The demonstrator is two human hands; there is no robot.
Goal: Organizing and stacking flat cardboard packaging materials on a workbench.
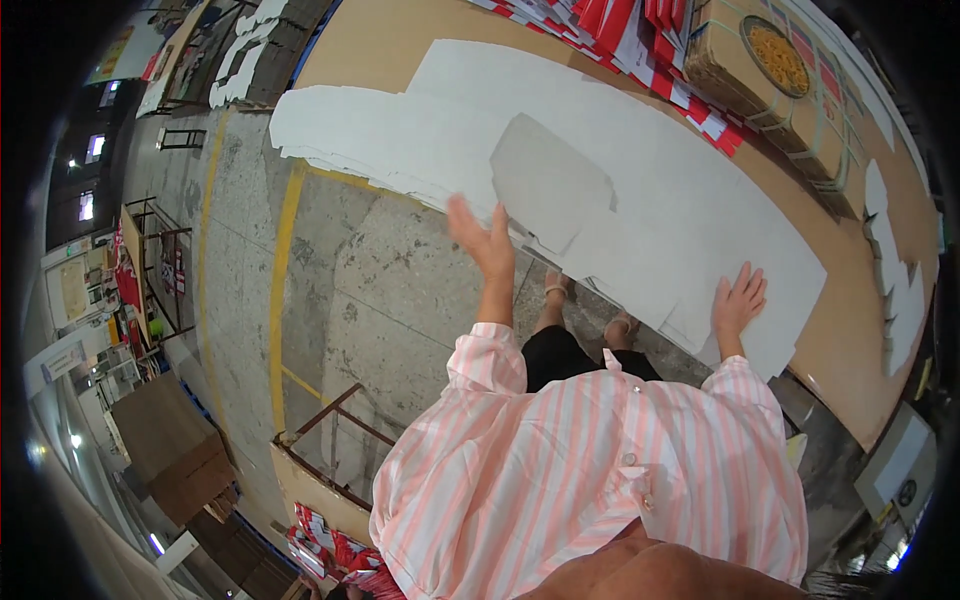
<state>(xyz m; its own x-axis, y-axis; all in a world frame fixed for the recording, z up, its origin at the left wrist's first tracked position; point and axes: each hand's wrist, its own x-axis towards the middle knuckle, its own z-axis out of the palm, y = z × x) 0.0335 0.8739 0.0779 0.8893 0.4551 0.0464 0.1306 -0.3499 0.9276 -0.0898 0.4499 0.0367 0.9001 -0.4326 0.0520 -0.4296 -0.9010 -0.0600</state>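
Note:
Before me a large white card sheet (640,140) lies flat, with more sheet edges showing under its near side. A smaller greyish piece of card (550,185), with one ragged edge, rests on its middle. My right hand (740,300) lies on the right end of the white sheet, fingers spread, holding nothing. Over the near edge, beside the grey piece, my left hand (485,240) is raised with its fingers apart. Motion blurs some of its fingertips. No object shows in it, and I cannot tell whether it touches the card.
The sheets lie on a brown board tabletop (350,45). Beyond them are red and white printed card pieces (640,50) and a strapped bundle of printed card (770,90). White offcuts (890,270) lie at the right. A metal-framed table (320,480) stands behind me on the left.

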